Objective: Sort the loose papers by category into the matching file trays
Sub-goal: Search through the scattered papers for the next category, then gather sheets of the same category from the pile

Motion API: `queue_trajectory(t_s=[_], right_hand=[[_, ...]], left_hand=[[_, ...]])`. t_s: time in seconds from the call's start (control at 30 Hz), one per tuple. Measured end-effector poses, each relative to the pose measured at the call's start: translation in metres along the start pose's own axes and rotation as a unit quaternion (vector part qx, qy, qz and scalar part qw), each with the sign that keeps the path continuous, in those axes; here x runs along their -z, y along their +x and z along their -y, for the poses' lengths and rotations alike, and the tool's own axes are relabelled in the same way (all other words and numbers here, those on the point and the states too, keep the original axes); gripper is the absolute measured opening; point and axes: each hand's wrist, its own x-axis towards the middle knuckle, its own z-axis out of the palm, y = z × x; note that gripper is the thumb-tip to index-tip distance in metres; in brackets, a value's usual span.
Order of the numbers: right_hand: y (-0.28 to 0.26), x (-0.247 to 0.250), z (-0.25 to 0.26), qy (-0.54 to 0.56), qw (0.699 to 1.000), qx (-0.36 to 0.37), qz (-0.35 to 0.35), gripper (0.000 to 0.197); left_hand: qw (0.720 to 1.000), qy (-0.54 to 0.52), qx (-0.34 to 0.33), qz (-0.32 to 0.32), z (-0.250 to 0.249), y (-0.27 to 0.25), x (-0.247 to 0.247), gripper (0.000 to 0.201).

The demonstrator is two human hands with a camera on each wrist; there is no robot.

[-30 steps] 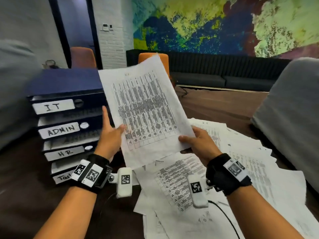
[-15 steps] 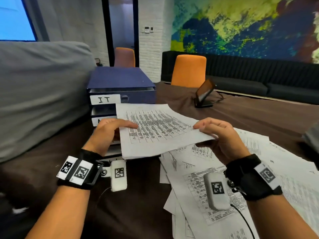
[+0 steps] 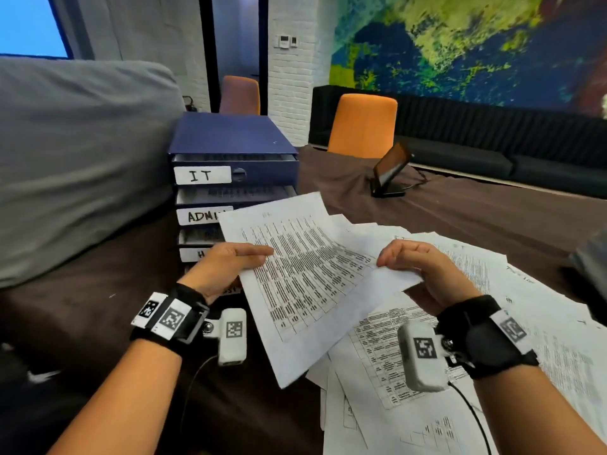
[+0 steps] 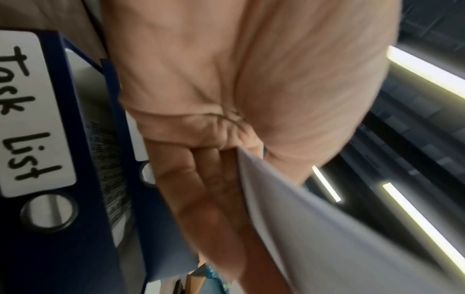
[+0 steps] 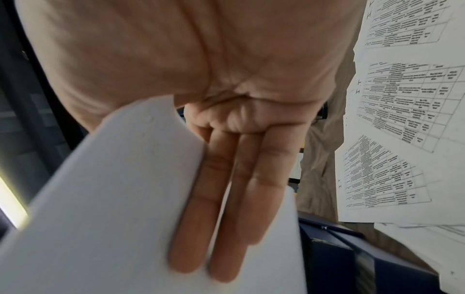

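Two hands hold one printed sheet above the bench, in front of the blue tray stack. The left hand pinches the sheet's left edge, thumb on top of the print and fingers beneath it, as the left wrist view shows from below. The right hand pinches the right edge, thumb on top; the right wrist view shows its fingers lying straight under the blank underside. The sheet carries a dense table of text and tilts down toward the person, its far corner covering part of the stack's front.

The stack stands at the left of the bench against a grey cushion. Its white labels read IT on the top tray, then ADMIN, partly covered by the sheet; the label below that is mostly hidden behind the left hand. The left wrist view shows a label reading Task List on a lower tray, with printed paper inside the tray beside it.

Many loose papers lie overlapping on the bench under and to the right of the right hand, all with similar printed tables. Farther back a tablet leans on its stand, well apart from the papers. Two orange chairs stand beyond the bench, before a dark sofa and a colourful mural.
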Motion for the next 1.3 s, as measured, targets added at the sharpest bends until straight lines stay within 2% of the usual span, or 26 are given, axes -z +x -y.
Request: queue_trajectory(t_s=[0.07,0.1,0.13,0.17,0.2,0.3,0.33,0.4,0.47,0.57,0.63,0.7,0.87,1.0,1.3], right_hand=[[-0.003,0.003,0.001,-0.003,1.000,0.006,0.004,0.017],[-0.005,0.004,0.002,0.000,1.000,0.011,0.004,0.018],[-0.005,0.003,0.005,0.002,1.000,0.017,0.006,0.018],[-0.004,0.002,0.007,0.003,1.000,0.020,0.010,0.018],[-0.003,0.000,0.008,0.004,1.000,0.022,0.016,0.019],[0.005,-0.009,0.011,0.018,0.999,0.026,0.033,0.020],[0.009,-0.013,0.011,0.023,0.999,0.028,0.037,0.019],[0.016,-0.021,0.010,0.030,0.998,0.033,0.044,0.017],[0.024,-0.030,0.006,0.031,0.998,0.030,0.050,0.016],[0.034,-0.042,-0.001,0.027,0.998,0.015,0.048,0.018],[0.044,-0.051,-0.007,0.029,0.999,0.001,0.036,0.016],[0.058,-0.060,-0.015,0.020,1.000,-0.017,0.013,0.010],[0.091,-0.079,-0.034,-0.035,0.994,-0.104,0.013,0.020],[0.097,-0.080,-0.045,-0.079,0.990,-0.115,-0.009,0.040],[0.091,-0.077,-0.049,-0.146,0.984,-0.099,0.020,0.012]], left_hand=[[1.000,0.010,0.002,0.020,-0.004,-0.004,0.005,0.020],[0.999,0.012,0.002,0.033,-0.007,-0.007,0.008,0.010],[0.999,0.013,-0.004,0.044,-0.011,-0.010,0.011,0.014],[0.999,0.016,-0.011,0.048,-0.009,-0.009,0.016,0.035],[0.999,0.010,-0.007,0.049,-0.008,-0.008,0.022,0.047],[0.999,-0.024,0.005,0.039,-0.004,-0.008,0.031,0.056],[0.999,-0.038,0.015,0.030,-0.003,-0.009,0.033,0.055],[0.998,-0.065,0.017,-0.013,-0.001,-0.009,0.038,0.028],[0.994,-0.093,0.021,-0.061,0.002,-0.008,0.046,0.013],[0.988,-0.114,0.031,-0.094,0.008,-0.004,0.057,0.016],[0.984,-0.149,0.035,-0.096,0.011,-0.001,0.062,0.037],[0.976,-0.184,0.039,-0.109,0.013,0.001,0.064,0.046],[0.972,-0.184,0.040,-0.139,0.019,0.001,0.070,0.047],[0.975,-0.176,0.043,-0.128,0.018,-0.001,0.073,0.046],[0.987,-0.106,-0.027,-0.121,0.013,-0.003,0.049,0.029]])
